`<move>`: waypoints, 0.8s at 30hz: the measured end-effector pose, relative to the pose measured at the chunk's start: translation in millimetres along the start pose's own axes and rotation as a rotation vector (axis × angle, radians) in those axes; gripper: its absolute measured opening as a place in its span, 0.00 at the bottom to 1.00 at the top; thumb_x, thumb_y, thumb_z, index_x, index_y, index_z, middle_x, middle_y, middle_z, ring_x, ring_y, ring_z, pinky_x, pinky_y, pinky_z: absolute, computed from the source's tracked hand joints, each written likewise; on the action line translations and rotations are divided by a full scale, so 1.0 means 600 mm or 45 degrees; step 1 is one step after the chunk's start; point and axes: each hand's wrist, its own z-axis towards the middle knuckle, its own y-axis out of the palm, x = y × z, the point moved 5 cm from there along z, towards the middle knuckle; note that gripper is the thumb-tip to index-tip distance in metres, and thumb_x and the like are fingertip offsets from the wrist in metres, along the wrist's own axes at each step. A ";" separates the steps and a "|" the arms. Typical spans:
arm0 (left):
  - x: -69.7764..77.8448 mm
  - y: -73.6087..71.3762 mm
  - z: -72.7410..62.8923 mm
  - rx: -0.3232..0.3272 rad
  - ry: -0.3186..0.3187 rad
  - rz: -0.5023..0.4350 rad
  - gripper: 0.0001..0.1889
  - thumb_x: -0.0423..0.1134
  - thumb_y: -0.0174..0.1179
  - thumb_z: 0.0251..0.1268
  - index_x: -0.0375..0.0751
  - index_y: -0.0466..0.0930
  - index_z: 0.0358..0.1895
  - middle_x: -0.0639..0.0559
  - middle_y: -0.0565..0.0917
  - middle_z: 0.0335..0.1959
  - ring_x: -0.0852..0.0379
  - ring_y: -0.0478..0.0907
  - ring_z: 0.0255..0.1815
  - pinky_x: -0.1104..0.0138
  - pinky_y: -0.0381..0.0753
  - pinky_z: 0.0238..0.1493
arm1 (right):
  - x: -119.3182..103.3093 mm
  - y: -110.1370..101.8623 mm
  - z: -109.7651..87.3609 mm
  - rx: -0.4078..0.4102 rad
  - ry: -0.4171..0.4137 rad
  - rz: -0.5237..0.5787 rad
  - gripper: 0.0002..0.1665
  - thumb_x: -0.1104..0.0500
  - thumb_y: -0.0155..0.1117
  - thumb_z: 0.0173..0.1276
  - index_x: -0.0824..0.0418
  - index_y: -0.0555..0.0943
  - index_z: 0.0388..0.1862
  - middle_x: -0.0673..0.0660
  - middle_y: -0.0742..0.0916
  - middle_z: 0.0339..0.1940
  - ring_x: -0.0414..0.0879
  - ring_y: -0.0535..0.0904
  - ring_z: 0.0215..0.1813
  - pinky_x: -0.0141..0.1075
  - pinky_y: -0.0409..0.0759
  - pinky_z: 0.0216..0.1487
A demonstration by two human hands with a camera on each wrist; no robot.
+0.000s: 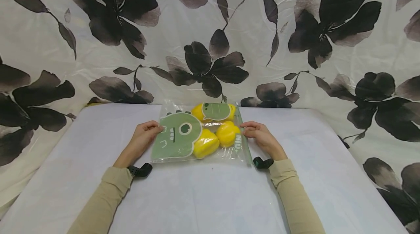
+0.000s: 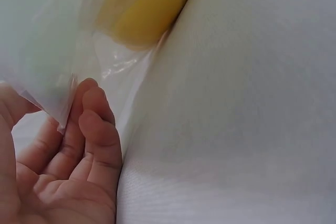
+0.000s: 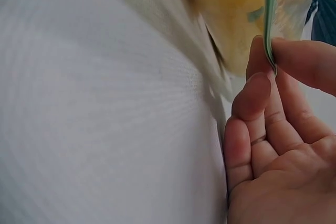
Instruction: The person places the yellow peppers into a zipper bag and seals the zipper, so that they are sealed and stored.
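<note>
A clear zip bag (image 1: 177, 143) with a green cartoon monster print lies on the white table between both hands. Inside it are three yellow objects (image 1: 206, 143), rounded and lobed like bell peppers; the print covers part of the far one. My left hand (image 1: 143, 139) pinches the bag's left edge between thumb and fingers, and the left wrist view shows the film's corner in that pinch. On the other side, my right hand (image 1: 262, 137) pinches the green zip strip (image 3: 271, 19) at the bag's right edge.
A white cloth covers the table (image 1: 203, 197). Behind it hangs a pale curtain (image 1: 256, 26) with dark flower prints, reaching down to the table's far edge. Black straps with small devices (image 1: 141, 170) sit on both wrists, below beige sleeves.
</note>
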 end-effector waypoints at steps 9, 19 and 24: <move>-0.009 0.000 0.003 0.003 -0.012 -0.005 0.07 0.33 0.61 0.66 0.31 0.79 0.40 0.61 0.68 0.19 0.65 0.62 0.21 0.72 0.62 0.23 | 0.005 -0.007 -0.001 0.013 0.044 0.044 0.21 0.70 0.55 0.68 0.70 0.74 0.60 0.49 0.83 0.33 0.45 0.73 0.42 0.37 0.71 0.49; 0.011 -0.016 0.002 -0.146 -0.059 0.346 0.17 0.41 0.59 0.70 0.30 0.74 0.51 0.55 0.82 0.31 0.65 0.74 0.28 0.71 0.74 0.30 | -0.028 -0.016 -0.021 0.005 -0.012 -0.170 0.21 0.66 0.53 0.71 0.74 0.74 0.61 0.60 0.84 0.42 0.50 0.77 0.42 0.39 0.74 0.50; 0.055 -0.036 -0.009 -0.231 0.087 0.698 0.25 0.41 0.55 0.74 0.28 0.66 0.65 0.34 0.84 0.44 0.48 0.83 0.36 0.58 0.82 0.37 | -0.078 -0.044 -0.048 0.070 -0.123 -0.350 0.22 0.64 0.53 0.74 0.73 0.73 0.63 0.70 0.83 0.53 0.63 0.77 0.56 0.52 0.69 0.62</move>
